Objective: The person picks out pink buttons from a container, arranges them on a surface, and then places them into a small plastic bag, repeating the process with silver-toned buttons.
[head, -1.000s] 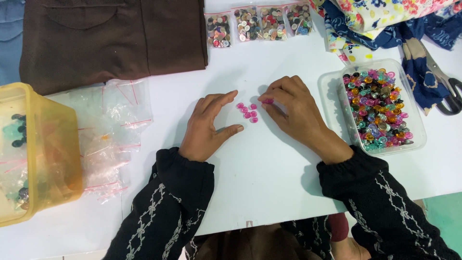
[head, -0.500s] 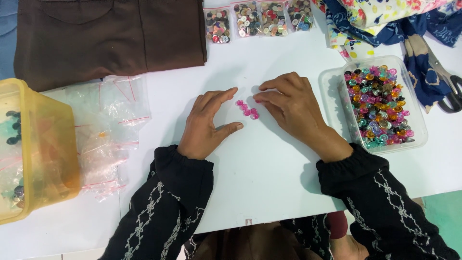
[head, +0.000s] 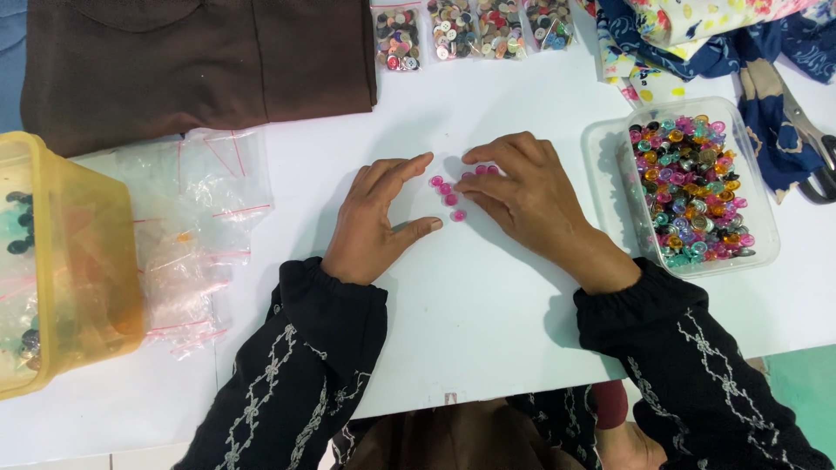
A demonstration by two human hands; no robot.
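Two hands [head: 379,218] [head: 527,196] flank pink buttons [head: 451,193] — button tub [head: 697,187] right.

Around the white table [head: 488,348]: folded brown cloth [head: 200,61] at its far edge, button packets [head: 475,26] beside it, yellow tub [head: 61,261] (translucent) left, scissors [head: 805,130] far right.

Clear button packets [head: 475,28] line the top edge; empty clear bags [head: 196,235] lie left.

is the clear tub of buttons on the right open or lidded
Open. The clear tub shows no lid on top; its mixed coloured buttons lie uncovered, filling it near the rim. The right hand rests beside it, apart.
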